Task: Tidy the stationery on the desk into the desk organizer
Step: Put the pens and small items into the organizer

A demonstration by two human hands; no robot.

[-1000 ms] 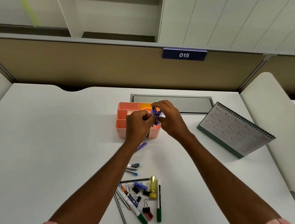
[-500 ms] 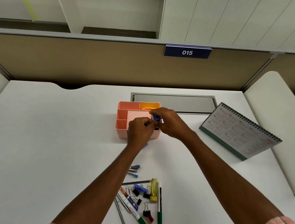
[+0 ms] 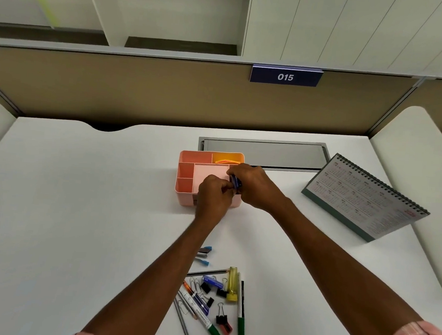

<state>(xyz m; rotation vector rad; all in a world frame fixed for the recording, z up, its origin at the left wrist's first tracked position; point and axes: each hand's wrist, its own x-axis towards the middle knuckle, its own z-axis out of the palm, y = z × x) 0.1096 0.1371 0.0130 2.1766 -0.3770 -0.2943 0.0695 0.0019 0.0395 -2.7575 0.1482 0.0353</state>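
Note:
A pink desk organizer (image 3: 186, 175) with several compartments stands mid-desk; orange sticky notes (image 3: 227, 161) lie in its back right compartment. Over its front right part my left hand (image 3: 213, 196) and my right hand (image 3: 255, 186) meet, both with curled fingers on a small blue item (image 3: 235, 181) that is mostly hidden between them. Near the desk's front lies a heap of loose stationery: green-capped markers (image 3: 241, 311), a yellow highlighter (image 3: 232, 283), pencils, pens, black binder clips (image 3: 220, 318), paper clips and small blue-capped pieces (image 3: 204, 252).
A spiral desk calendar (image 3: 365, 197) stands to the right of the organizer. Behind the organizer a grey cable hatch (image 3: 263, 151) is set in the desk. A partition with a "015" sign (image 3: 285, 76) closes the back; white side panels flank the desk.
Both hands have sunk with the blue item, from above the organizer's rim down onto its front right part. The purple pen seen below the left hand is now hidden.

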